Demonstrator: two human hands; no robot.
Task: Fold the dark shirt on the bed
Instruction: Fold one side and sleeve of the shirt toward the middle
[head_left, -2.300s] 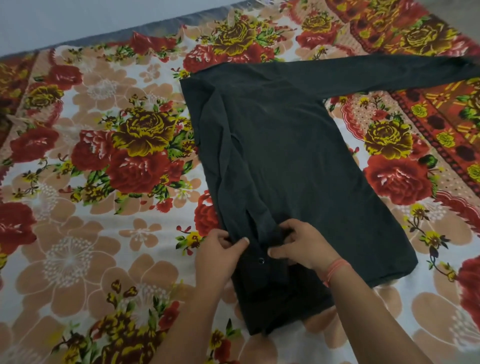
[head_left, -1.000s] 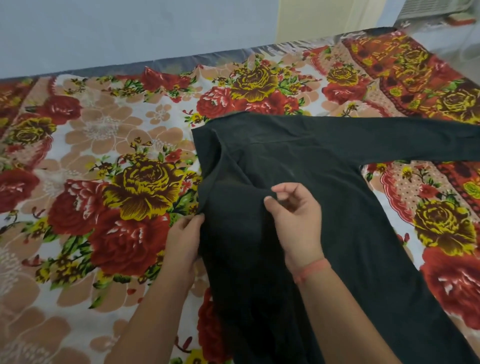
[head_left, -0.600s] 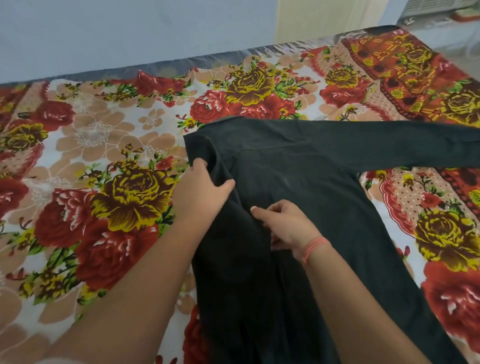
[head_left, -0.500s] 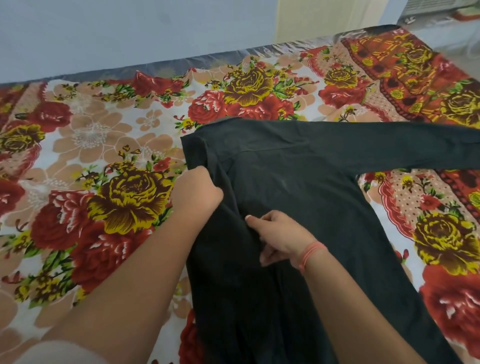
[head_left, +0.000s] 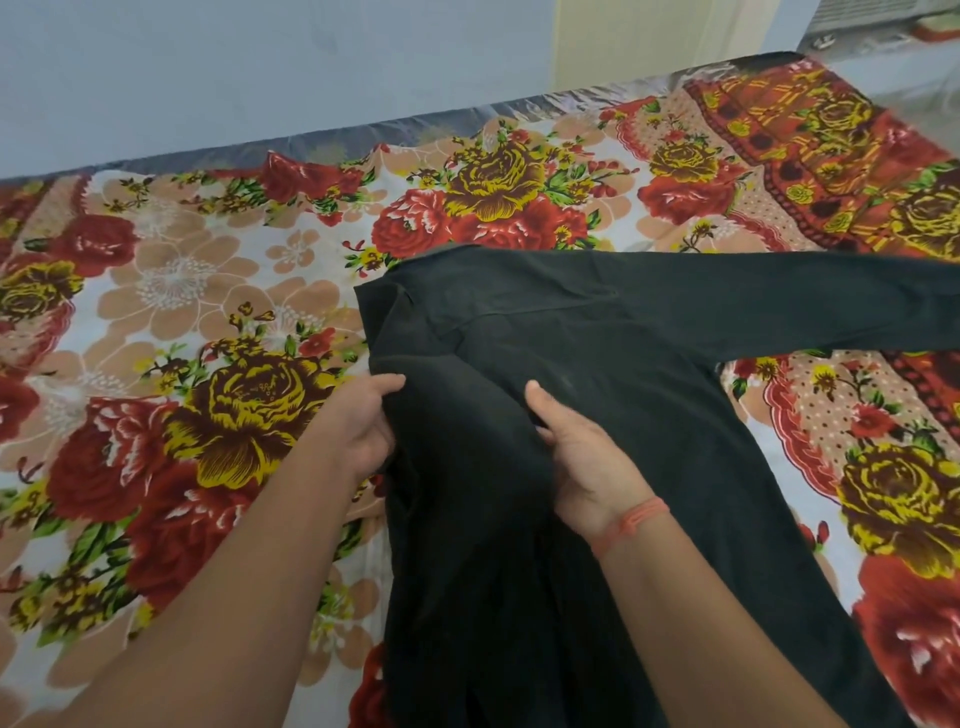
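Dark shirt (head_left: 623, 415) is lying across the floral bed cover (head_left: 208, 312), one sleeve stretching away right of the hands. Left hand (head_left: 363, 421) is pinching the folded left edge. Right hand (head_left: 582, 457) is gripping a raised fold just beside it, thumb on top.

A bed (head_left: 311, 150) fills most of the view, covered by a floral sheet (head_left: 182, 291) printed with large red and yellow roses on a pale ground, with an orange patterned border (head_left: 810, 150) at the far right. Along its far edge runs a shiny grey strip (head_left: 467, 111). Behind it stands a plain pale blue wall (head_left: 260, 62), then a cream panel (head_left: 649, 36), perhaps a door. At the top right corner sits a blurred white appliance (head_left: 872, 15). The light is soft and even.
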